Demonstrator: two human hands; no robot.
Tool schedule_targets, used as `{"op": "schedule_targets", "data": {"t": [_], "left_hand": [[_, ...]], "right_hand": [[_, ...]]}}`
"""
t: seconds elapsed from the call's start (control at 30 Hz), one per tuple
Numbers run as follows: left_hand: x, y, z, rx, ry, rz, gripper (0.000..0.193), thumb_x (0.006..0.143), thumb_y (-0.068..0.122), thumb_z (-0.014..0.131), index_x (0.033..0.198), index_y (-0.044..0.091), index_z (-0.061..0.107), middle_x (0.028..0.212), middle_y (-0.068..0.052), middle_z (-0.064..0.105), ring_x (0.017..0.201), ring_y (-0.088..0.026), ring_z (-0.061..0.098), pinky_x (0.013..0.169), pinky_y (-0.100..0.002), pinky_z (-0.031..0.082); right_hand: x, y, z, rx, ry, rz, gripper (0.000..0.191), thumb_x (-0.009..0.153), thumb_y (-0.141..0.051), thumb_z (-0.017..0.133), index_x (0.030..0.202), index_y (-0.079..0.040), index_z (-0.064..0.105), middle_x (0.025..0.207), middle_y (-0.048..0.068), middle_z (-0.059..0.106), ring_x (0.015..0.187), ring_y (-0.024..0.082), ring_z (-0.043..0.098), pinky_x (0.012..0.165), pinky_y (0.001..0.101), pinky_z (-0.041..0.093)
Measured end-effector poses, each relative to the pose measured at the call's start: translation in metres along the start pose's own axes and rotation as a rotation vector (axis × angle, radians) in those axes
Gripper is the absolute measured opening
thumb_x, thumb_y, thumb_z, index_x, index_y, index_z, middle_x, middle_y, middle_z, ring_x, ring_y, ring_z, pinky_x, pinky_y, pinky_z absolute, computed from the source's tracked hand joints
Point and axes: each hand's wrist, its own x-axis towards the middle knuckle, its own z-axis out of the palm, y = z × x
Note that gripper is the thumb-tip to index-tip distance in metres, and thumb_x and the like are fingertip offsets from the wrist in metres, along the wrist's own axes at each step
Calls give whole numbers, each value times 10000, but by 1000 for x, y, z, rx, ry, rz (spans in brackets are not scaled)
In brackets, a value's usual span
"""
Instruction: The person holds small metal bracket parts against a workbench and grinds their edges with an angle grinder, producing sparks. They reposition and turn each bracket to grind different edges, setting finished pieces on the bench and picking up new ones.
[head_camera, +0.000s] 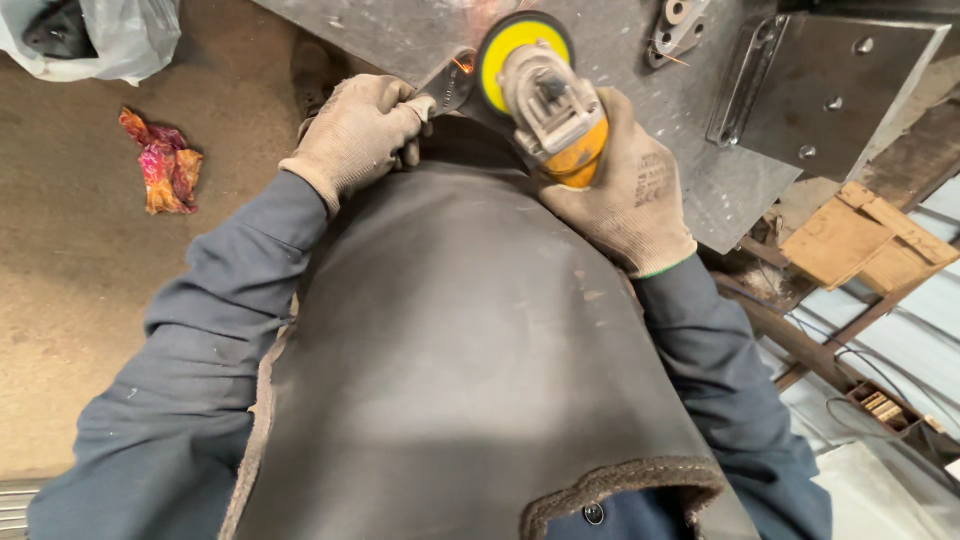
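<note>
Right hand (625, 195), gloved: clamped on yellow angle grinder (545, 95). Left hand (360, 130), gloved: gripping small metal piece (452, 85) at near edge of steel surface (620, 60), touching disc; sparks there.

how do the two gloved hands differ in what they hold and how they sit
The left hand is curled in a fist, pinching a small metal piece at the disc's edge; the right hand is spread wider, wrapped around the yellow grinder body. The left hand shows its back and knuckles to the camera; the right lies partly under the grinder. Both wear the same beige knit gloves and blue sleeves.
</note>
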Motion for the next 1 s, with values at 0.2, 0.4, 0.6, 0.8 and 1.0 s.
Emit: {"op": "schedule_targets", "data": {"t": [0.2, 0.4, 0.6, 0.8, 1.0], "left_hand": [[3, -4, 1, 4, 1, 37, 301, 997, 292, 591, 876, 37, 697, 648, -27, 674, 513, -105, 571, 486, -293, 443], [2, -4, 1, -3, 6, -4, 290, 995, 287, 587, 875, 43, 688, 645, -30, 666, 516, -115, 565, 490, -305, 441], [0, -2, 2, 9, 22, 39, 300, 999, 286, 591, 900, 25, 701, 667, -23, 683, 549, -110, 586, 521, -306, 456], [-2, 2, 5, -176, -28, 72, 268, 1027, 237, 580, 963, 0, 690, 702, -39, 672, 586, -104, 612, 557, -278, 484], [-6, 12, 8, -280, -36, 58, 269, 1039, 212, 589, 953, -26, 680, 727, -64, 678, 619, -113, 591, 596, -274, 479]], "right_hand": [[-1, 0, -1, 17, -51, -70, 775, 809, -268, 896, 1399, -37, 450, 1169, 232, 708, 1058, 426, 705, 868, 465, 574], [4, 8, -3, 54, -11, -8, 751, 802, -251, 906, 1368, -10, 476, 1125, 229, 703, 1035, 401, 712, 871, 453, 564], [-6, 38, -26, 1084, -87, 311, 720, 849, -215, 868, 1424, 1, 493, 1195, 106, 638, 1029, 230, 645, 920, 396, 574], [-37, 87, -31, 1932, -205, 322, 686, 870, -377, 773, 1368, -10, 479, 1005, 98, 583, 810, 180, 609, 697, 307, 536], [-55, 112, -18, 2248, -257, 128, 820, 871, -436, 732, 1478, 33, 443, 951, 56, 565, 735, 137, 592, 645, 289, 549]]}}
